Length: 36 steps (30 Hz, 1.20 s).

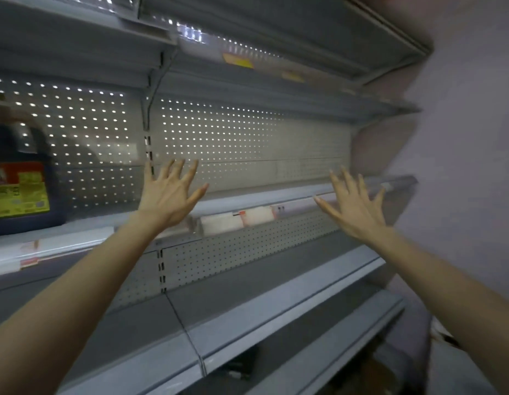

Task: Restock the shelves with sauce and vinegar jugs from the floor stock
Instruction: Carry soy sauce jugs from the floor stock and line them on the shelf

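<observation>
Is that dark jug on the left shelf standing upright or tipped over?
Upright. The dark jug sits on its base on the shelf, handle on top, label facing out.

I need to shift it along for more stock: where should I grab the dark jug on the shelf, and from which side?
Probably by the looped handle on the upper right shoulder of the dark jug, coming from the front right with the left hand, the nearer one. The jug stands upright, label outward, with bare shelf to its right.
</observation>
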{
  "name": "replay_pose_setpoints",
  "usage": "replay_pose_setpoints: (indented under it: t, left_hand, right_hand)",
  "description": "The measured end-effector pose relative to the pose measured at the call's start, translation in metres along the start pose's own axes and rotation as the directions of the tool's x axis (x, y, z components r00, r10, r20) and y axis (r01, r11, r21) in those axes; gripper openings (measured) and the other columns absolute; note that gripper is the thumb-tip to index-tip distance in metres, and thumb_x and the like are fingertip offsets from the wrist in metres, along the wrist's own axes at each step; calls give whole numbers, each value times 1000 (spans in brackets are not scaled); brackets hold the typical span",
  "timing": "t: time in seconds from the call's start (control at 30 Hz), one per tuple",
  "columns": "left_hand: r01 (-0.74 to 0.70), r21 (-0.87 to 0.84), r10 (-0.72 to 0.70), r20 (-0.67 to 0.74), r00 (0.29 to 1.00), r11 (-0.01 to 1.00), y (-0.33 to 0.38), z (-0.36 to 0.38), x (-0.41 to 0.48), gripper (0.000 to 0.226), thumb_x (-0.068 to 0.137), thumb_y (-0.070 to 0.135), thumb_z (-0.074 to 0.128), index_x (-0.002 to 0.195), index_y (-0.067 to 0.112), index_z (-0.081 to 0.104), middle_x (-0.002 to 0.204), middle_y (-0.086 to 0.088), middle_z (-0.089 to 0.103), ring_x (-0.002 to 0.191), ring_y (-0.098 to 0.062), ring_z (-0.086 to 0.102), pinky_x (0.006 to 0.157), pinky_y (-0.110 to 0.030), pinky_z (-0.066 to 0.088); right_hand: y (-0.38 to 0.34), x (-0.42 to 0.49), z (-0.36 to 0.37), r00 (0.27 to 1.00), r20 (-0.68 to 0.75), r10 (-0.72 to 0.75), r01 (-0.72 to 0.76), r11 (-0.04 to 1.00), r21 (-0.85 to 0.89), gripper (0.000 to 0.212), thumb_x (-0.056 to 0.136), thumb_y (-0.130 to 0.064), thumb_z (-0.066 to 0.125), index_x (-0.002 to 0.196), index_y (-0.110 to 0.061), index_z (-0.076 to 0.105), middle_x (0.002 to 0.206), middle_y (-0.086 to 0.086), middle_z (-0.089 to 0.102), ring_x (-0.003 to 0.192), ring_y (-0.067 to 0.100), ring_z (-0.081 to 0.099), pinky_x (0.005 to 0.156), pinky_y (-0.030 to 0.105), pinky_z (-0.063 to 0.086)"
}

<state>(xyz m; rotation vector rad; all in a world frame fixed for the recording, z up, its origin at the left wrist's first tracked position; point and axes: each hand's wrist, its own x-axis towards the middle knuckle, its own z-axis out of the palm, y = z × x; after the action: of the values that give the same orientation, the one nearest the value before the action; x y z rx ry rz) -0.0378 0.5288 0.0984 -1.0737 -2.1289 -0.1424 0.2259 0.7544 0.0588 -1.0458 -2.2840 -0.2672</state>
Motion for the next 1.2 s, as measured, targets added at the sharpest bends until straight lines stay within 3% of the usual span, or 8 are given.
replay_pose_setpoints:
  t: [0.33, 0.63, 0.77, 0.97, 1.2]
  left_hand:
    - [-148, -128, 145, -33, 989, 981, 154, 17, 10, 81, 83, 68, -3, 153, 26, 1, 160, -7, 11, 147, -26, 9, 114, -53, -9]
    - [-260, -218, 282, 77, 956, 941, 265, 60, -16, 71, 93, 62, 8, 153, 24, 1, 160, -9, 9, 147, -28, 6, 116, -53, -7]
    - [-321, -275, 371, 151, 916, 906, 301, 92, -26, 70, 94, 61, 10, 153, 25, -1, 160, -9, 10, 147, -31, 5, 114, -52, -10]
    - [-397, -371, 496, 225, 839, 840, 343, 160, -29, 68, 95, 60, 11, 152, 26, -3, 160, -9, 9, 147, -31, 6, 115, -52, -2]
    - [-526, -459, 662, 207, 721, 716, 376, 240, -24, 68, 96, 57, 16, 153, 24, 1, 160, -8, 11, 146, -29, 9, 115, -52, 0]
  right_hand:
    - [155, -48, -18, 981, 18, 191, -187, 973, -136, 76, 89, -70, 16, 152, -32, -5, 161, -2, -7, 147, 30, 1, 109, 68, 5]
    - [234, -108, 12, 943, 124, 310, -285, 941, -184, 86, 78, -74, 4, 152, -32, -3, 161, -4, -8, 147, 31, 0, 108, 69, 3]
    - [254, -127, 36, 899, 202, 387, -348, 915, -206, 82, 83, -72, 10, 152, -31, -2, 161, -4, -8, 147, 32, 0, 109, 69, 3]
    - [264, -155, 89, 830, 285, 479, -413, 872, -262, 78, 89, -71, 16, 153, -28, 0, 161, -1, -5, 146, 33, 2, 109, 69, 4]
    - [263, -168, 149, 732, 317, 603, -477, 786, -393, 80, 87, -74, 13, 152, -31, -3, 161, -2, -6, 147, 32, -1, 109, 68, -1]
